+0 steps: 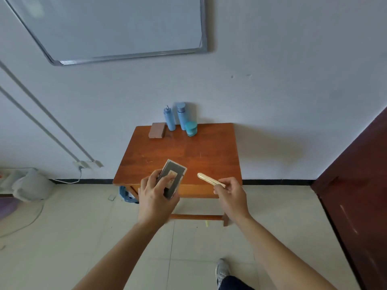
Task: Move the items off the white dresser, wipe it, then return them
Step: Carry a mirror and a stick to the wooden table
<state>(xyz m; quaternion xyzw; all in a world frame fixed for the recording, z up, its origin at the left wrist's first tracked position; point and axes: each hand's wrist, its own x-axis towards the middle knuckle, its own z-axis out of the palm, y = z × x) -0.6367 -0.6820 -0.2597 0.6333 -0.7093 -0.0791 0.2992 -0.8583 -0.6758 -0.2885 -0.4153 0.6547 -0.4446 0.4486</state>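
Note:
My left hand grips a flat dark grey box with a pale label, held over the front left part of a brown wooden table. My right hand pinches a slim cream-coloured stick-shaped item just above the table's front right area. At the back of the table stand two blue bottles, a teal jar and a brown block. No white dresser is in view.
A whiteboard hangs on the wall above. A dark door is at the right. A white bin with a bag and a cable lie at the left. A blue bag sits under the table. My shoe is on the tiled floor.

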